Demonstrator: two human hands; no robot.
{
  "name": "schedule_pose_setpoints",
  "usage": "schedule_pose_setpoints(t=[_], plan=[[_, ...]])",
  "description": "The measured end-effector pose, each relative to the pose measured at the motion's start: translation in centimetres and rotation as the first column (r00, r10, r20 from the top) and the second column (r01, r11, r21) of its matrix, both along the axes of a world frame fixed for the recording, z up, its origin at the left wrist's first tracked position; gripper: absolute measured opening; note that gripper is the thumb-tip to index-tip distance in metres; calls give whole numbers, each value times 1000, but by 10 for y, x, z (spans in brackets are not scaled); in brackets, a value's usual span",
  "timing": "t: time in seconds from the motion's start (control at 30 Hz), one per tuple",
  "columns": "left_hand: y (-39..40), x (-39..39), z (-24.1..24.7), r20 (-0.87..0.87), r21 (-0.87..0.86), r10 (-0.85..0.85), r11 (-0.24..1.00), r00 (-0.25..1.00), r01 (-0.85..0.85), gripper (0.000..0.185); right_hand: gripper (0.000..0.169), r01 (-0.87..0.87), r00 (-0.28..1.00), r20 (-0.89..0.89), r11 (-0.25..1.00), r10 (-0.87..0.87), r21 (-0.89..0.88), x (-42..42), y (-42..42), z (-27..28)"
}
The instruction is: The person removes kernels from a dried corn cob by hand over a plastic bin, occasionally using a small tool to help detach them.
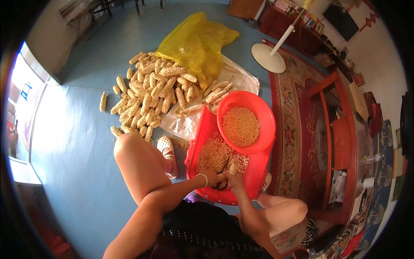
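Note:
Both my hands are close together over the near part of a red plastic tray (255, 174). My left hand (210, 178), with a beaded bracelet at its wrist, is closed around a corn cob piece (221, 177). My right hand (235, 181) grips another corn cob (233, 167), which points away from me. Dark-handled scissors (223, 166) lie in the tray by my hands, partly hidden. Loose corn kernels (213, 153) are heaped in the tray. A red plastic basin (271, 126) of kernels rests on the tray's far right part.
Beyond my left knee a large pile of corn cobs (145, 90) spreads over the blue floor (77, 129). A yellow mesh sack (197, 45) and a plastic sheet (184, 124) lie beside it. At right are a patterned rug (288, 129), a white stand base (268, 58) and a wooden table (349, 139).

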State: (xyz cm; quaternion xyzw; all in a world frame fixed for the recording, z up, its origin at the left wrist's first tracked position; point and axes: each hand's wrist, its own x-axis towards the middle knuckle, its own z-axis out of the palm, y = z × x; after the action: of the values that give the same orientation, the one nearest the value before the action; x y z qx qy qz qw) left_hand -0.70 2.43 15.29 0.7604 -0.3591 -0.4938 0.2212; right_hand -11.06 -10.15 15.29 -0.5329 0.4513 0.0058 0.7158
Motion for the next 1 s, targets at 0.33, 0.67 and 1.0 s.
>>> schedule_pose_setpoints(t=[0.33,0.67,1.0], plan=[[3,21,51,475,81,-209,978,855,194,29,19,-61,993,-115,956,29,-285,48,-12,-5],[10,34,155,788,-33,-116,973,604,229,20,23,216,973,167,882,-159,-420,256,-58,101],[247,173,259,-719,-623,644,-433,261,-651,24,19,-559,799,-427,783,423,-271,89,-8,-7]])
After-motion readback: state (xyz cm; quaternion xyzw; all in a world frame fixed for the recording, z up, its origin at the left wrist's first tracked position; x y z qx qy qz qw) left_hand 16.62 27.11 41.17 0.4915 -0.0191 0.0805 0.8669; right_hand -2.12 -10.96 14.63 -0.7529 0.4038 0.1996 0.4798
